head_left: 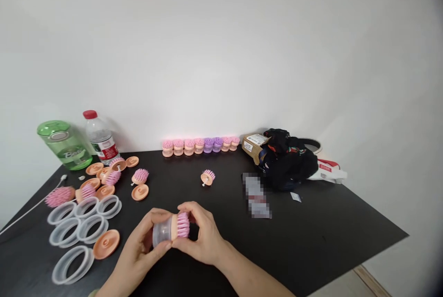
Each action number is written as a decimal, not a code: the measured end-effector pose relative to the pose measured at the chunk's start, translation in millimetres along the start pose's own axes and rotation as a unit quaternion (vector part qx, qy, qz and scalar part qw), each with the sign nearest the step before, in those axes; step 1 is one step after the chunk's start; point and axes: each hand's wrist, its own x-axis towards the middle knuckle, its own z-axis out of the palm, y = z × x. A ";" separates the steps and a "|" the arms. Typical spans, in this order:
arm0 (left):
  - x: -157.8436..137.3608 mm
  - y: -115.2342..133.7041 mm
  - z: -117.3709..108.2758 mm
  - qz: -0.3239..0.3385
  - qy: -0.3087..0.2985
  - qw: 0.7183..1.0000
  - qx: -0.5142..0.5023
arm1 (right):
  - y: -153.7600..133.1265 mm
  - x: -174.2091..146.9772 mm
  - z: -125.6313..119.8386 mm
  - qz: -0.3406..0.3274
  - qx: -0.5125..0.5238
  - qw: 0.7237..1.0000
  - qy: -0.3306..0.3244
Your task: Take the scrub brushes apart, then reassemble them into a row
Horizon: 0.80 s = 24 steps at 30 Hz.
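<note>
Both hands grip one round scrub brush (166, 231), held sideways over the near part of the table. Its pink bristles point right, a peach collar sits in the middle and a translucent cup forms the left end. My left hand (140, 244) wraps the cup, thumb in front. My right hand (204, 237) closes around the collar and bristle end, fingers on top and thumb below. Left of the hands lie several translucent rings (92, 229) and a peach disc (106, 244). Beyond them are a loose pink brush head (140, 176) and another peach disc (140, 192).
A row of pink and purple brushes (188, 147) lines the wall. One brush head (207, 177) lies mid-table. At left stand a green container (65, 147) and a bottle (102, 140). A box (254, 147), black bag (290, 163) and blurred packet (256, 195) are on the right.
</note>
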 end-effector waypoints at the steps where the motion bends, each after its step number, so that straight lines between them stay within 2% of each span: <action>1: -0.5 -1.8 -0.8 0.031 0.001 0.999 0.025 | -0.9 0.6 1.9 0.025 0.041 0.999 -0.002; 3: -1.5 -4.9 -3.2 0.107 0.006 0.989 0.099 | -1.2 1.9 6.9 0.094 0.149 0.984 -0.018; 4: -2.0 -6.0 -4.6 0.149 0.009 0.978 0.145 | -0.3 2.4 9.7 0.136 0.211 0.967 -0.029; 7: -2.8 -7.1 -7.2 0.259 0.005 0.931 0.256 | 5.4 3.0 17.9 0.240 0.368 0.896 -0.062; 8: -3.1 -6.8 -7.2 0.274 0.000 0.922 0.273 | 7.5 2.9 19.8 0.258 0.394 0.880 -0.067; 10: -4.0 -5.9 -5.9 0.256 -0.008 0.926 0.278 | 10.3 2.8 21.5 0.271 0.408 0.869 -0.063; 13: -6.0 -5.9 -2.3 0.159 -0.007 0.961 0.228 | 10.1 2.8 19.8 0.260 0.400 0.878 -0.047; 15: -6.5 -7.1 -0.5 0.094 0.018 0.981 0.166 | 7.7 3.2 16.8 0.238 0.385 0.891 -0.039; 17: -5.2 -8.0 0.2 0.034 0.034 0.994 0.100 | 4.4 3.6 13.3 0.212 0.350 0.912 -0.032; 19: -2.8 -7.0 0.2 -0.019 0.024 0.997 0.065 | 1.0 3.7 10.0 0.181 0.281 0.942 -0.023; 22: -0.6 -2.4 0.7 -0.040 0.018 0.997 0.068 | -2.4 3.0 7.3 0.133 0.167 0.977 -0.009; 24: -1.6 0.5 1.4 0.002 0.028 0.995 0.094 | -2.1 1.9 7.7 0.132 0.151 0.980 -0.007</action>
